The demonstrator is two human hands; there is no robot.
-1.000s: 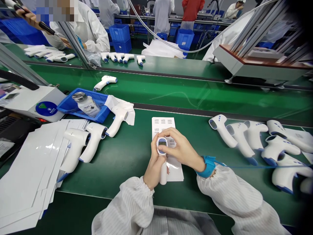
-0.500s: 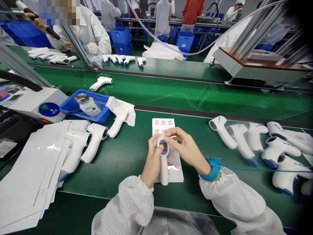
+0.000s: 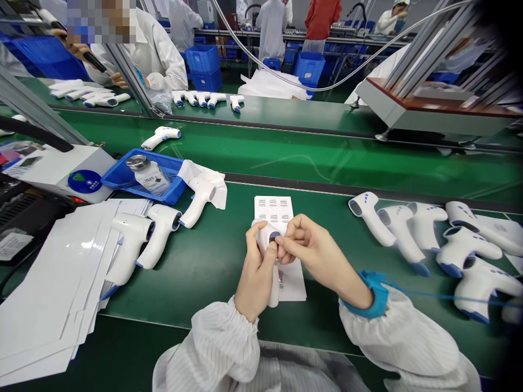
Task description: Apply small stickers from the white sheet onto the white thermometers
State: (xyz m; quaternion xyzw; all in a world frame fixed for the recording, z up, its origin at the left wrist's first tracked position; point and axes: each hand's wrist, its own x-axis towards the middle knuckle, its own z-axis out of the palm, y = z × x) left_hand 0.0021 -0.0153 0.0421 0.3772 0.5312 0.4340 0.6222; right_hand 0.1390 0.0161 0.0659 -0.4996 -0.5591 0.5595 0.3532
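Left hand (image 3: 255,275) grips white infrared thermometer (image 3: 265,231) above label sheet (image 3: 273,209), right hand (image 3: 314,258) pinches its head
Farther left, blue plastic tray (image 3: 122,179) holds one labelled bottle (image 3: 149,177) with metal cap

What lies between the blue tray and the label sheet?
The head view shows a white thermometer lying there, partly on a white cloth.

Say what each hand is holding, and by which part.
The left hand holds a white infrared thermometer by its grip, just below the head. The right hand's fingertips pinch at the head; the exact contact is hidden.
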